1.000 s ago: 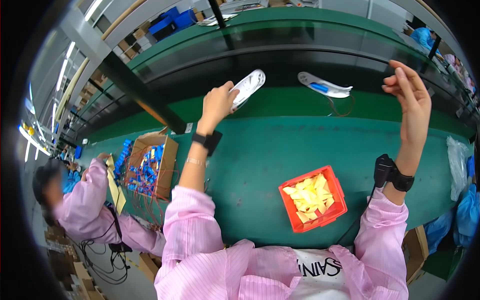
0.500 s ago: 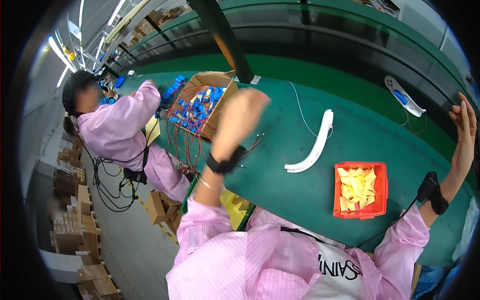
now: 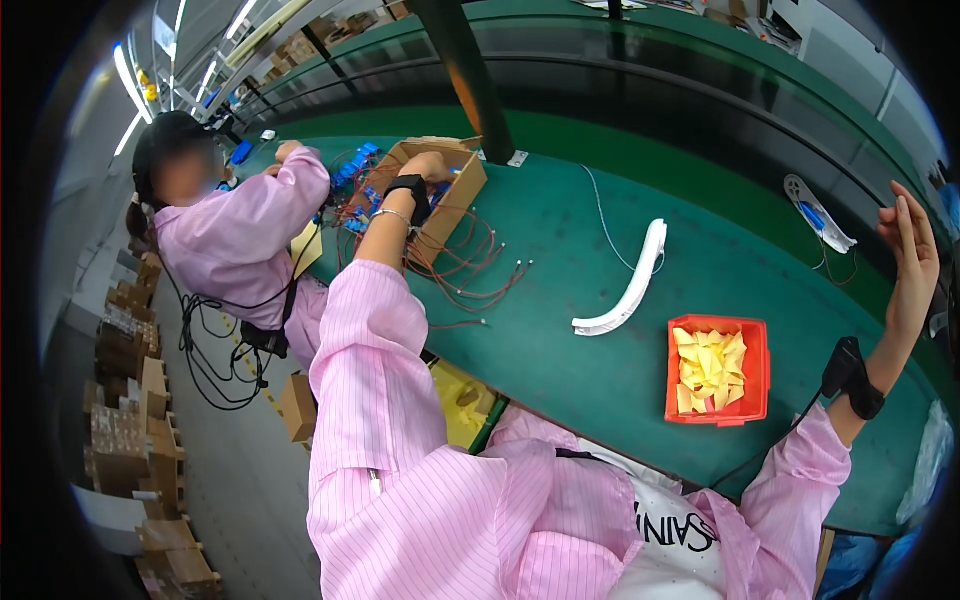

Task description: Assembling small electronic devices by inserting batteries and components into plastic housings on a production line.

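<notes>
Left hand's (image 3: 432, 165) fingers, perhaps gripping, hidden inside cardboard box (image 3: 462, 188)

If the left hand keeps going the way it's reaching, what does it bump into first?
Probably the blue parts with red wires inside the cardboard box: the left hand already dips into its open top. How deep it is, I can't tell.

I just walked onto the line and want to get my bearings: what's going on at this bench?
A person in a pink striped coat sits at a green table. Their left hand reaches into a cardboard box of blue parts with red wires spilling out; whether it grips anything is hidden. The right hand is raised, open and empty. A curved white part and a red tray of yellow pieces lie between them. A co-worker works at the left.
</notes>
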A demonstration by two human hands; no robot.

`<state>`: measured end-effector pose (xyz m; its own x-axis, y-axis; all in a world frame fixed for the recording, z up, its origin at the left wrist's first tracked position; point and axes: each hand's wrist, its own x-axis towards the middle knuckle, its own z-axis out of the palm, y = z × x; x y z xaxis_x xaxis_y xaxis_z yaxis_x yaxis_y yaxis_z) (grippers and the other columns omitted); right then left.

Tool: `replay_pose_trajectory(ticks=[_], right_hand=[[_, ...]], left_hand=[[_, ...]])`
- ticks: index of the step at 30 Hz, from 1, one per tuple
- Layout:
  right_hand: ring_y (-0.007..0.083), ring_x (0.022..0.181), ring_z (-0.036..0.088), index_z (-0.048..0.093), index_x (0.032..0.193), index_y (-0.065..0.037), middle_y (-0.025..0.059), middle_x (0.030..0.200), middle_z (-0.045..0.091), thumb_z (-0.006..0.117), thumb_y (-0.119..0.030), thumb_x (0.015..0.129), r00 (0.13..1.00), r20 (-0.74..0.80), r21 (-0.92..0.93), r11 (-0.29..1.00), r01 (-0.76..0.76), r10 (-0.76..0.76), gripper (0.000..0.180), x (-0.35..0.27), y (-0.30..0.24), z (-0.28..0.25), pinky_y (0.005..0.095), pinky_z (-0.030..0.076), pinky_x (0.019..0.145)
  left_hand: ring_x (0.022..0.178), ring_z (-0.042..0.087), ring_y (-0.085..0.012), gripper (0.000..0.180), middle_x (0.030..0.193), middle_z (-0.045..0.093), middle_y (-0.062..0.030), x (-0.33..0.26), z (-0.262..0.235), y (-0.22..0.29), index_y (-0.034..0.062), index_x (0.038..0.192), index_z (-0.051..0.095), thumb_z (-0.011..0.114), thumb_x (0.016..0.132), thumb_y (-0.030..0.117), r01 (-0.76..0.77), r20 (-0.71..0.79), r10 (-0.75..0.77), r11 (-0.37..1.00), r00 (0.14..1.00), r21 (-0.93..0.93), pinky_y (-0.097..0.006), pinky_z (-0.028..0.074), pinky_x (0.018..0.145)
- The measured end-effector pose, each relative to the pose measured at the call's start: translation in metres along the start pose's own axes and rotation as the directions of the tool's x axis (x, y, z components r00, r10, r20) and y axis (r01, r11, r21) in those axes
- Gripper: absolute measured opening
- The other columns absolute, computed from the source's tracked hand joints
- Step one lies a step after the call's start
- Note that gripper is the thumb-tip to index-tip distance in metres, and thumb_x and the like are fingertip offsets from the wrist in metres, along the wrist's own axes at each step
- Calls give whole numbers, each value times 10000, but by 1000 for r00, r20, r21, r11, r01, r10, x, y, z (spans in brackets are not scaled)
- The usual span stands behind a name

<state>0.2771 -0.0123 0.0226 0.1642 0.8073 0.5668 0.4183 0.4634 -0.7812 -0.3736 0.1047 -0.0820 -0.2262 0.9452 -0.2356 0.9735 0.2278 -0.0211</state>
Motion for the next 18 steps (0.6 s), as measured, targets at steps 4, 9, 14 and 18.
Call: replay_pose_trajectory(ticks=[4, 9, 14, 18], right_hand=[[71, 853, 597, 650, 1232, -67, 17, 924, 664, 583, -275, 982, 1000, 20, 14, 1000, 8, -8, 332, -5, -12, 15, 226, 469, 846], [70, 822, 601, 657, 1218, -62, 13, 893, 667, 585, -255, 980, 1000, 16, 26, 1000, -9, 8, 314, -6, -16, 23, 217, 471, 818], [61, 795, 599, 665, 1179, -38, 7, 852, 656, 590, -225, 977, 1000, 20, 47, 999, -23, 22, 286, -10, -25, 28, 204, 468, 772], [77, 795, 610, 672, 1139, -19, 19, 834, 653, 585, -202, 975, 992, 85, 154, 983, -102, 90, 261, -13, -27, 50, 209, 474, 768]], left_hand=[[552, 663, -251, 250, 626, 657, -170, 2, 6, -10, -71, 743, 687, 608, 797, 160, -26, -18, 27, 998, 999, 64, -372, 496, 506], [650, 691, -298, 258, 755, 690, -219, -4, 3, -14, -62, 831, 704, 628, 793, 182, 8, -38, -5, 995, 999, 100, -392, 537, 587], [902, 636, -398, 344, 927, 653, -249, -54, -40, 1, -23, 985, 677, 644, 845, 290, -43, -636, 64, 998, 769, 48, -442, 517, 783], [902, 615, -141, 260, 1026, 618, -93, -156, -92, 81, -11, 1142, 618, 567, 966, 173, -689, -668, 256, 488, 699, -535, -275, 509, 767]])
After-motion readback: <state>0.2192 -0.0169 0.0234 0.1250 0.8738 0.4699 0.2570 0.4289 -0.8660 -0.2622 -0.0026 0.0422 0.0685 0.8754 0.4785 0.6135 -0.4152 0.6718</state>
